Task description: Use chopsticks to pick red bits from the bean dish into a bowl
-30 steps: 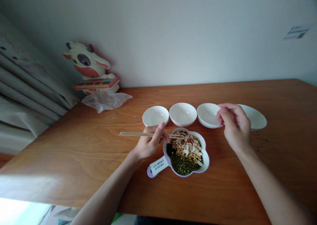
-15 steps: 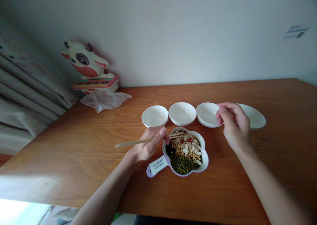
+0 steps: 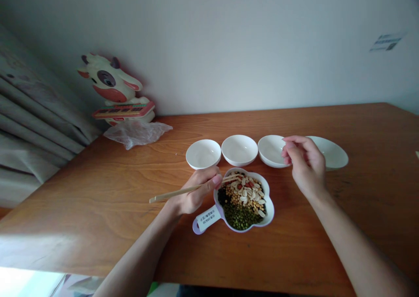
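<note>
Left hand (image 3: 199, 191) is closed around a pair of wooden chopsticks (image 3: 170, 195), with the tips over the far part of a white flower-shaped dish (image 3: 270, 209). The hand lies just beside the dish rim. Right hand (image 3: 306, 166) is raised above the desk (image 3: 98, 209), fingers curled, thumb and index finger pinched together. Whether it holds any small item cannot be determined. It sits at the right rim of the third white bowl (image 3: 270, 151); a shallow white plate (image 3: 332, 154) lies partly behind it.

The dish stands near the middle of the desk, directly in front of the bowls. It contains mung beans (image 3: 240, 216), dark beans (image 3: 223, 196), soybeans (image 3: 231, 192), pale seeds (image 3: 244, 198) and red-skinned peanuts (image 3: 248, 185). Its purple handle (image 3: 198, 227) carries a white label (image 3: 207, 218) and points toward the near edge. A first white bowl (image 3: 203, 154) and a second white bowl (image 3: 239, 150) stand left of the third. A crumpled plastic bag (image 3: 137, 134) and a cow figure (image 3: 109, 81) occupy the far left corner.
</note>
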Tool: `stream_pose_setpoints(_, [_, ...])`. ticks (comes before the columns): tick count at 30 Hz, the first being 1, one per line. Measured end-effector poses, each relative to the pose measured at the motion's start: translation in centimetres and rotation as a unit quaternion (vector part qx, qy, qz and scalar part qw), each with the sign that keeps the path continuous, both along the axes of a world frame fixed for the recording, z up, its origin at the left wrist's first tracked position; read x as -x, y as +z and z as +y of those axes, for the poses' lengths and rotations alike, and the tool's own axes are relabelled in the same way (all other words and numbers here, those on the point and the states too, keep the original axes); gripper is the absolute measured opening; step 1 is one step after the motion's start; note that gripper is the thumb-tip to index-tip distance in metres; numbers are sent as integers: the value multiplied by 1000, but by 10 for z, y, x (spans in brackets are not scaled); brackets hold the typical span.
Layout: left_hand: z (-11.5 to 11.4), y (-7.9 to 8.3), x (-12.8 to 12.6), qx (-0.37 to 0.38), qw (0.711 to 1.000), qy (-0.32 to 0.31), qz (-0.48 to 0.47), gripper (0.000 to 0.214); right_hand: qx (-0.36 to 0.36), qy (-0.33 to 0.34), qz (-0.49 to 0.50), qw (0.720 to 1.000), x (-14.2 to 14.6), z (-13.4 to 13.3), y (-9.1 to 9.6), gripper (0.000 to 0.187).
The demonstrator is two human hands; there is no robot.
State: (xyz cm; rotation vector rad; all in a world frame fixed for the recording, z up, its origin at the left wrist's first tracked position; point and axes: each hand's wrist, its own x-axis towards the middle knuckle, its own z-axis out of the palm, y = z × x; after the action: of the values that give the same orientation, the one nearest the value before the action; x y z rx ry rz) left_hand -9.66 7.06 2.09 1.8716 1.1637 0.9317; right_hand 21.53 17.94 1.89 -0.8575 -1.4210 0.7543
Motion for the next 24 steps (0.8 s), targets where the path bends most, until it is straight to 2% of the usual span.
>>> stream_pose_setpoints(7, [0, 1, -3, 28, 999, 15, -11, 38, 8, 2, 4, 1000, 0, -1, 0, 16])
stream_pose_setpoints(12, [0, 4, -7, 49, 998, 37, -2, 46, 8, 8, -5, 1000, 0, -1, 0, 18])
stream_pose_setpoints(24, [0, 7, -9, 15, 1000, 2, 22, 52, -3, 3, -29, 1000, 0, -3, 2, 25])
